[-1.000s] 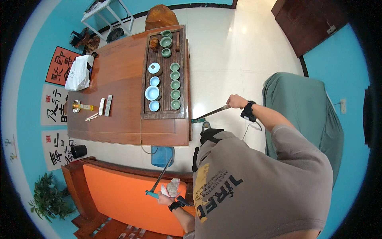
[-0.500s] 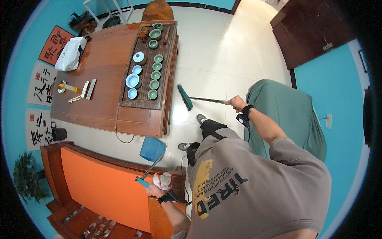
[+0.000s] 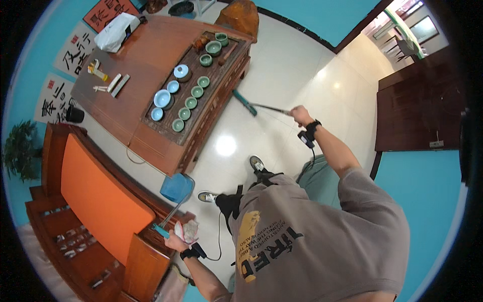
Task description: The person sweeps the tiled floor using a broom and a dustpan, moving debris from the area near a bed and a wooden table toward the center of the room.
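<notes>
My right hand [image 3: 302,116] is closed round the end of a broom's handle. The green broom head [image 3: 245,102] rests on the floor beside the wooden tea table [image 3: 143,48]. My left hand [image 3: 175,242] grips the teal handle of a long-handled dustpan. Its blue pan [image 3: 176,187] lies by the near corner of the table, next to the bench. A crumpled whitish and pink cloth or wrapper [image 3: 187,231] hangs at my left hand; whether my fingers hold it too is hard to make out.
A tea tray [image 3: 147,122] bears several green and pale blue cups. Remotes [image 3: 120,85] and a white bag [image 3: 116,32] lie on the table. Left of me is a wooden bench with an orange cushion [image 3: 100,194]. A green-covered object [image 3: 324,183] and a dark door [image 3: 420,100] are right.
My view has turned to the right, and I have stepped. The broom head has shifted along the table's side, farther from me. Both hands keep their grips.
</notes>
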`<state>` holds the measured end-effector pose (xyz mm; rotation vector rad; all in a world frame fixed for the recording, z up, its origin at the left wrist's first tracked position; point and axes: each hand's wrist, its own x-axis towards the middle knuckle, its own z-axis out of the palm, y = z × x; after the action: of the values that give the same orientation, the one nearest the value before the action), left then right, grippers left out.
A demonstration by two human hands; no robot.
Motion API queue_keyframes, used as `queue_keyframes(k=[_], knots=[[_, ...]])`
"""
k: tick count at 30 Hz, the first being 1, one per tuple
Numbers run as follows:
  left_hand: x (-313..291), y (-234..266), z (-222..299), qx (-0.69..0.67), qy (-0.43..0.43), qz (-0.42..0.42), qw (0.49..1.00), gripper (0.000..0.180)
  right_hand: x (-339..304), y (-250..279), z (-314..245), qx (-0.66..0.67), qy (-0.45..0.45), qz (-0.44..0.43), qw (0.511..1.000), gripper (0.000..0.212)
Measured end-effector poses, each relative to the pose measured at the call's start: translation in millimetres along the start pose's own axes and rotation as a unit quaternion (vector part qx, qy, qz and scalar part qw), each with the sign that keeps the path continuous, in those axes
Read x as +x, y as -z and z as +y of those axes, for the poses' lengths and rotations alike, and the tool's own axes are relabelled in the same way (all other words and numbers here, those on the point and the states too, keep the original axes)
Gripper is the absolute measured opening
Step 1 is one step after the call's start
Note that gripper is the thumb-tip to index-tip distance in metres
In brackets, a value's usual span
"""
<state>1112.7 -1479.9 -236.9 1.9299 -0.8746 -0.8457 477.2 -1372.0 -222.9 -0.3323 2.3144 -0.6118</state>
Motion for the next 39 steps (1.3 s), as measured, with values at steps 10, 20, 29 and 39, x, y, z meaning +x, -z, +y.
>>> queue_keyframes(k=[10, 20, 29, 39], knots=[[-117.8, -1.3, -18.3, -0.037, 0.03, 0.05, 0.998, 0.007, 113.4, -26.4, -35.7, -0.041, 0.057, -0.012, 0.998, 0.031], [-165.3, 22.5, -42.2, 0.149, -0.01, -0.082, 0.985, 0.009, 40.5, -102.2, -37.0, -0.389, 0.234, -0.082, 0.887, 0.029], [-154.3, 13.2, -47.8, 0.204, -0.053, -0.2, 0.957, 0.012, -67.0, -109.7, 0.8, -0.444, 0.286, -0.174, 0.831, 0.024], [-115.1, -4.0, -33.8, 0.249, -0.133, -0.282, 0.917, 0.016, -157.8, -106.7, 55.5, -0.436, 0.354, -0.315, 0.765, 0.024]])
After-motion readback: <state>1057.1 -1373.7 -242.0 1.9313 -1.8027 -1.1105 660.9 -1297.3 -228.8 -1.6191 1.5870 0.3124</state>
